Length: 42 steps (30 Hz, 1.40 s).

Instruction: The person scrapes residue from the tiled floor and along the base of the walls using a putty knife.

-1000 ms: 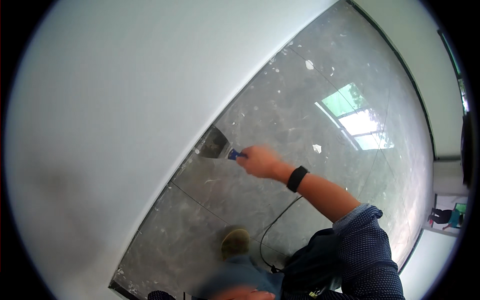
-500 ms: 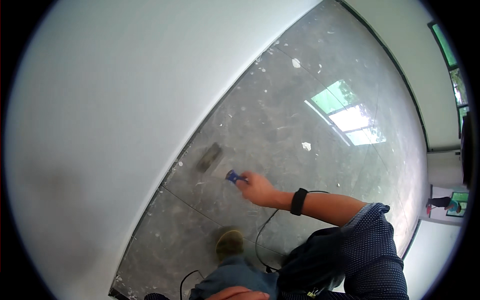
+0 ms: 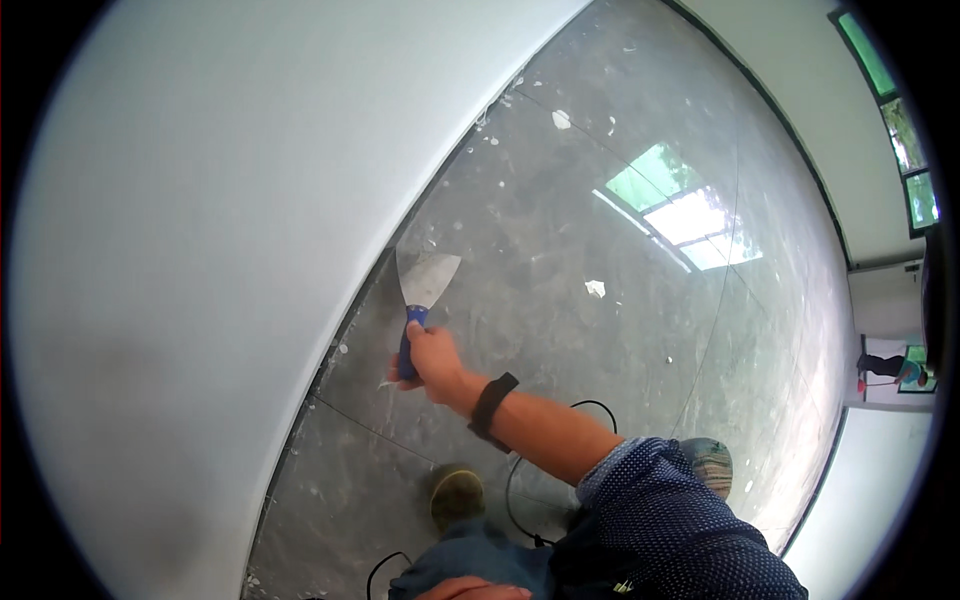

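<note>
My right hand (image 3: 432, 362) is closed around the blue handle of a putty knife (image 3: 427, 278). Its wide metal blade points away from me, over the grey floor (image 3: 520, 340) close to the foot of the white wall (image 3: 210, 250). Whether the blade's edge touches the floor I cannot tell. At the bottom edge, my left hand (image 3: 478, 589) lies on my blue-trousered leg, partly cut off by the frame; its visible fingers lie flat with nothing in them.
White flakes (image 3: 596, 289) and specks dot the floor, more densely along the wall. A black cable (image 3: 512, 490) loops beside my shoe (image 3: 457, 495). Window light reflects off the floor. Far to the right, a person (image 3: 912, 372) stands near a window.
My right hand has swung left toward the wall with the putty knife. The blade now points forward along the wall and shows sharply, where it was blurred before. My left hand stays on my leg.
</note>
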### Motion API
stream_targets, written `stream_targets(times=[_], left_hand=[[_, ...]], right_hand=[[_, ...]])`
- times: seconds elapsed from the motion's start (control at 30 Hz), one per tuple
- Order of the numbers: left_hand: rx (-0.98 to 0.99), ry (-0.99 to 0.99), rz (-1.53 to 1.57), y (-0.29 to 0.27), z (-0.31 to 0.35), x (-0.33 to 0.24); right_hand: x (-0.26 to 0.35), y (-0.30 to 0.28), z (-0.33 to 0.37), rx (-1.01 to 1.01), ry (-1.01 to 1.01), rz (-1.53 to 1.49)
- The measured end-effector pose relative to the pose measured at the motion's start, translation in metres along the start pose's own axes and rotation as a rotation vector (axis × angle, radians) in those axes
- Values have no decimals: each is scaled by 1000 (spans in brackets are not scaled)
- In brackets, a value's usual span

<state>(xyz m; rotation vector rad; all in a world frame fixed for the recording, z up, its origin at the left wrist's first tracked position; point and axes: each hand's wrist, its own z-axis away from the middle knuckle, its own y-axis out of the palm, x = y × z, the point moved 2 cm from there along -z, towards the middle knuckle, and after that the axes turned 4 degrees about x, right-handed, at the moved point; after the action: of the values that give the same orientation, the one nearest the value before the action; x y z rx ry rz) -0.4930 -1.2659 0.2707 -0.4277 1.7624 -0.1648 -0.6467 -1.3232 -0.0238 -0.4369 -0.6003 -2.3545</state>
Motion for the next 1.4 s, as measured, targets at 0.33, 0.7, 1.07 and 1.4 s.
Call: stream_targets(times=[0.33, 0.7, 1.07, 1.4], left_hand=[[1, -4, 16, 0, 2, 2], [-9, -3, -5, 14, -11, -2], [100, -94, -100, 42, -38, -12], [318, -252, -354, 56, -112, -47]], right_hand=[[25, -12, -40, -18, -167, -187], [31, -71, 44, 41, 124, 278], [40, -254, 119, -158, -467, 1153], [1, -290, 122, -116, -471, 1138]])
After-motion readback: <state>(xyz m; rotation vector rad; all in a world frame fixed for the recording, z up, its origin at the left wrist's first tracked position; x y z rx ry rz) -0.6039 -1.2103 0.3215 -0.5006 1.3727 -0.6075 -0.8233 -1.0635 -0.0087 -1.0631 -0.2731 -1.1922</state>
